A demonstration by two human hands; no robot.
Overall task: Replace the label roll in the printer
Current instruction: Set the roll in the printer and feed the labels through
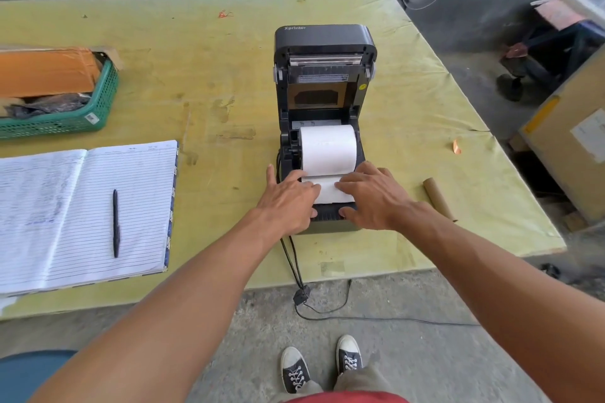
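Nearest you, two thin black cables [292, 260] drop over the near edge of the table [212, 75], a flat top under a worn, stained yellow-green cover. Just past that edge, both your hands are on the printer [360, 154], a boxy black plastic unit. Your left hand [288, 203] and right hand [373, 196] lie side by side, fingers stretched out flat, nothing clenched, pressing the loose white paper strip [327, 193] down over the front slot. The thumbs rest on the printer's front lip.

Right behind your fingertips sits the label roll [328, 149], a smooth, fat white cylinder seated in the open bay. Beyond it the lid [324, 39] stands tipped up and back.

To your right, near the table's edge, lies a bare brown cardboard tube [438, 198], with open cover between it and the printer. To your left there's a broad bare stretch, then a lined notebook [82, 206] lying open with a black pen [115, 222] on it. Farther left is a green mesh basket [65, 123].
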